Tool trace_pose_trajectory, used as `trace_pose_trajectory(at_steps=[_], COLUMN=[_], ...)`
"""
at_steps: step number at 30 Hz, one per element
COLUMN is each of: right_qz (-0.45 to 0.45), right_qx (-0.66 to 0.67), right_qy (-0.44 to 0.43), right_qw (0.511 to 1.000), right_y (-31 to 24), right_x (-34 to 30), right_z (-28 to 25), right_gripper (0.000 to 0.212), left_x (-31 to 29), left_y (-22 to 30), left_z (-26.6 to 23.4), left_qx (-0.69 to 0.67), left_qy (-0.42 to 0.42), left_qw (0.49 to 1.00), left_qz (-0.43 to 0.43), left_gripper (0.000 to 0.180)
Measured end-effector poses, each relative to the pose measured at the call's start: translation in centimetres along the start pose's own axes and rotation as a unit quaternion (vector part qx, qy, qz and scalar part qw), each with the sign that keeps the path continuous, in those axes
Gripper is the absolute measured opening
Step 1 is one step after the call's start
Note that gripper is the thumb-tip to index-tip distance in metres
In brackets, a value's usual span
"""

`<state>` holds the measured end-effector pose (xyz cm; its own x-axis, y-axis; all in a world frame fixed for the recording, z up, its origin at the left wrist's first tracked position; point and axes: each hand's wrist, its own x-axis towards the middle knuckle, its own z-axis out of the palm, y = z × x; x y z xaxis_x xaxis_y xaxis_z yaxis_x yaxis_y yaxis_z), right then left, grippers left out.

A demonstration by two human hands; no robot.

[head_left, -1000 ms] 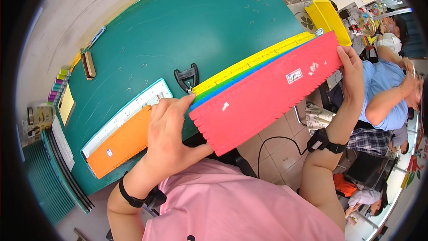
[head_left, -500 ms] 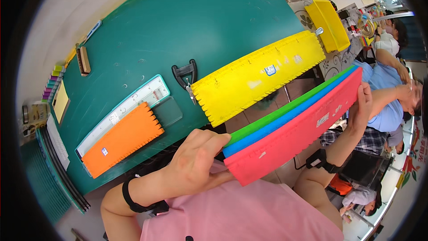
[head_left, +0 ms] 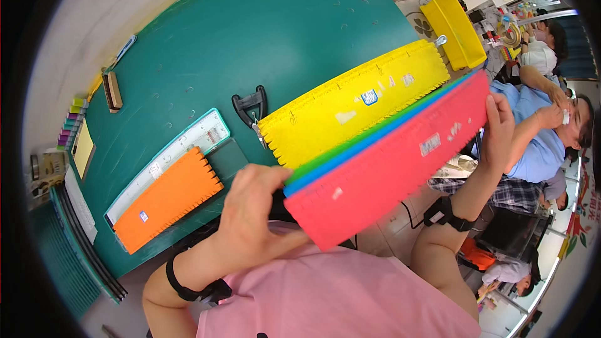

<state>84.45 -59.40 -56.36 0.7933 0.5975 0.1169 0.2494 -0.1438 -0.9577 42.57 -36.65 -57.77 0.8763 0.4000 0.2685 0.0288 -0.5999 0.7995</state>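
Note:
A stack of three long foam boards with notched edges is held in front of my chest, slanting up to the right. The red board (head_left: 388, 169) is nearest me, with the blue board (head_left: 310, 179) and green board (head_left: 313, 164) showing as strips behind it. My left hand (head_left: 250, 213) grips the left end, thumb and fingers on either side. At the other end, my right hand (head_left: 499, 131) pinches the upper right edge. Just beyond lies a yellow notched foam board (head_left: 332, 119) with small hooks along its top.
On the green tabletop (head_left: 213, 44) are black-handled pliers (head_left: 249, 106), an orange notched board (head_left: 166, 200) and a white ruler (head_left: 181, 144) with a teal rim. Loose hooks lie scattered. A yellow bin (head_left: 454, 31) stands at the far right. Another person in blue (head_left: 541, 141) sits to the right.
Both hands have moved left with the stack. It now shows more of the red face and partly overlaps the yellow board's lower edge.

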Motion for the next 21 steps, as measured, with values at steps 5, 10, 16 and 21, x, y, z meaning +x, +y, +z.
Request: trace_pose_trajectory(at_steps=[5, 10, 16, 21], right_qz=[-0.025, -0.023, -0.038, -0.016], right_qx=[-0.157, -0.228, -0.216, -0.197], right_qy=[0.008, 0.028, 0.056, 0.058], right_qw=[0.987, 0.973, 0.974, 0.978], right_y=[-0.6, 0.0, -1.0, 0.4], right_x=[3.1, 4.7, 4.8, 5.0], right_z=[5.7, 8.0, 8.8, 9.0], right_gripper=[0.025, 0.03, 0.029, 0.031], left_x=[1.3, 1.9, 2.2, 2.7], left_y=[-1.4, -2.3, -2.2, -1.9], left_z=[-1.2, -1.0, -0.8, -0.8], left_qx=[0.066, 0.102, 0.121, 0.142], left_qy=[0.039, 0.043, 0.052, 0.047], left_qw=[0.995, 0.989, 0.987, 0.985], left_qz=[-0.057, -0.103, -0.09, -0.085], left_gripper=[0.082, 0.082, 0.083, 0.083])
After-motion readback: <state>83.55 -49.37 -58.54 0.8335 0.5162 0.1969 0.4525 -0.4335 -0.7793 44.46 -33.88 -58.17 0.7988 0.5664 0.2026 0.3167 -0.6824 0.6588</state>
